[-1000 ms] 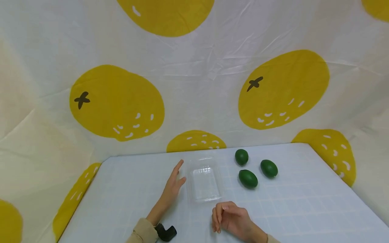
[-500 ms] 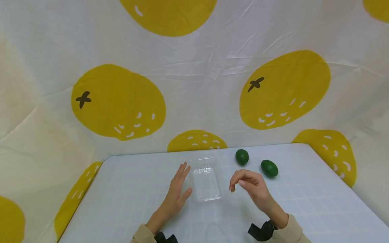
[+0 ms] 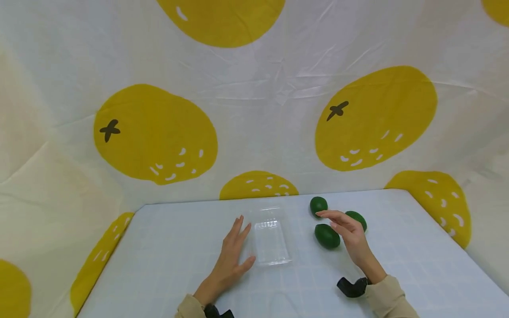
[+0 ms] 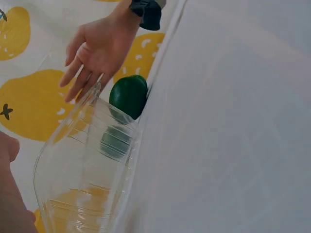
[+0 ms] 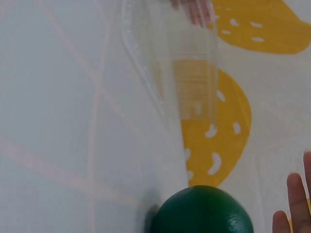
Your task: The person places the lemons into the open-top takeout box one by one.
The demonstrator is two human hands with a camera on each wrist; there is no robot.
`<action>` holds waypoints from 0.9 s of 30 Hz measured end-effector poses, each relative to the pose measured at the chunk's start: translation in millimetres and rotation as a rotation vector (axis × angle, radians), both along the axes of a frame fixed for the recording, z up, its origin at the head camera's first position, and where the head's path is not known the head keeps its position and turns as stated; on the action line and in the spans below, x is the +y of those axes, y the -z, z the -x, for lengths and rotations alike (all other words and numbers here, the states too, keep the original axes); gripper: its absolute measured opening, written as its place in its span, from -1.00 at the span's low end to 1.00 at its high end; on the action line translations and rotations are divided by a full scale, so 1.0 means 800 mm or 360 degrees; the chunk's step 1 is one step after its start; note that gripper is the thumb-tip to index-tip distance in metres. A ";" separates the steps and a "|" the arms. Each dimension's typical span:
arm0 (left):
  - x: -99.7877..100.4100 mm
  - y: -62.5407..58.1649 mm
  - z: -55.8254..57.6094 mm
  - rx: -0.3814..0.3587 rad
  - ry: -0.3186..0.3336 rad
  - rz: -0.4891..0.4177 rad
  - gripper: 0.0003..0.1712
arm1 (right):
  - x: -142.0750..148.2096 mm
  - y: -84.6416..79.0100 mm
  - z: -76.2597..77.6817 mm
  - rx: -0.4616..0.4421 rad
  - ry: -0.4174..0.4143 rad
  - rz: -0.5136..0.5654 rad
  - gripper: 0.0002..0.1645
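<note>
A clear plastic container (image 3: 271,243) stands on the table. My left hand (image 3: 228,256) is at its left side, fingers spread and holding nothing. Three dark green limes lie right of the container: a back lime (image 3: 318,206), a front lime (image 3: 327,236) and a right lime (image 3: 359,219). Over them hovers my right hand (image 3: 351,238), its fingers extended and slightly bent, partly covering the right lime. In the right wrist view a lime (image 5: 201,211) sits just left of my right fingertips (image 5: 297,194). Nothing is in that hand; its palm shows in the left wrist view.
A pale checked cloth covers the table (image 3: 417,265). Behind it and at its sides hangs a white curtain (image 3: 262,132) printed with big yellow fruits. Each wrist wears a black camera mount (image 3: 353,288).
My right hand has moved from in front of the container, rightward and farther back, to the limes, briefly covering the front lime. My left hand has shifted slightly right, fingers more spread.
</note>
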State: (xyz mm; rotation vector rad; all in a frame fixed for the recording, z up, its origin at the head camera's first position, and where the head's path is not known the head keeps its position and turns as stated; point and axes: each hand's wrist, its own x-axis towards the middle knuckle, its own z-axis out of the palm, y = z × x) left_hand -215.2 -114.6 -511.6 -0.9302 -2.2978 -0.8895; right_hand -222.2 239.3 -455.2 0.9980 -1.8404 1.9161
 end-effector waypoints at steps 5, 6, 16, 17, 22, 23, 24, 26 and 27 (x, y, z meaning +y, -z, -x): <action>0.000 0.002 -0.003 -0.0040 -0.0008 0.0097 -0.10 | 0.002 0.022 0.003 -0.0064 -0.0039 -0.0077 -0.61; 0.000 0.002 -0.004 -0.0057 -0.0007 0.0103 -0.11 | 0.002 0.026 0.004 -0.0071 -0.0048 -0.0086 -0.60; 0.001 0.003 -0.004 -0.0054 0.0012 0.0113 -0.23 | 0.001 0.051 -0.002 -0.0284 0.0157 -0.0370 -0.52; 0.002 0.003 -0.004 -0.0046 0.0013 0.0109 -0.23 | 0.000 0.053 -0.003 -0.0315 0.0193 -0.0428 -0.48; 0.002 0.006 -0.002 -0.0025 0.0016 0.0106 -0.23 | -0.008 0.057 -0.010 -0.0433 0.0239 -0.0606 -0.24; 0.002 0.006 -0.002 -0.0030 0.0019 0.0103 -0.23 | -0.009 0.057 -0.010 -0.0432 0.0235 -0.0633 -0.22; 0.002 0.006 -0.001 -0.0037 0.0021 0.0101 -0.23 | -0.011 0.057 -0.011 -0.0438 0.0227 -0.0653 -0.22; 0.001 0.005 -0.001 -0.0056 0.0020 0.0100 -0.22 | -0.013 0.058 -0.011 -0.0431 0.0234 -0.0684 -0.22; 0.001 0.005 -0.001 -0.0066 0.0018 0.0102 -0.21 | -0.013 0.059 -0.010 -0.0437 0.0240 -0.0689 -0.23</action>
